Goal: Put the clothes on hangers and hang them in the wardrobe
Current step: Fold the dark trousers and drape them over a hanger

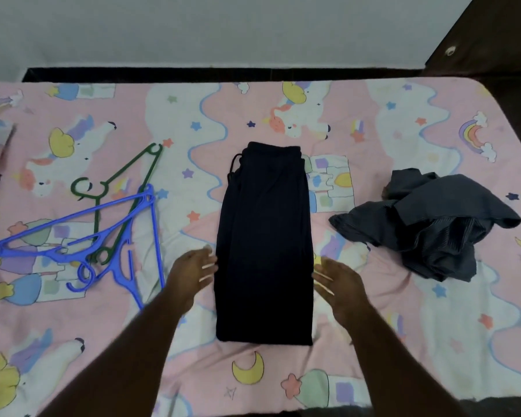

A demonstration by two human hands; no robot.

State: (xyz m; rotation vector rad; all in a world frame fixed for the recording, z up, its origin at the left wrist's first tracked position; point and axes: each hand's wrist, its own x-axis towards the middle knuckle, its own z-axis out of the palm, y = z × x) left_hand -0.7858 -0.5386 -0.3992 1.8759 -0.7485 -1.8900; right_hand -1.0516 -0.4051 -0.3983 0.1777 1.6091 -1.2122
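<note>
Trousers (264, 245), dark, folded oblong, between straight fingers (208, 267).

Both forearms reach forward, the left hand (193, 273) and right hand (339, 281) held apart with fingers straight (palms turned toward each other), gripping nothing.

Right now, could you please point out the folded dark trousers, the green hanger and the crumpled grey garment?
folded dark trousers (263, 245): head view, middle of fabric.
green hanger (132, 166): head view, upper arm.
crumpled grey garment (430, 224): head view, centre of heap.
</note>
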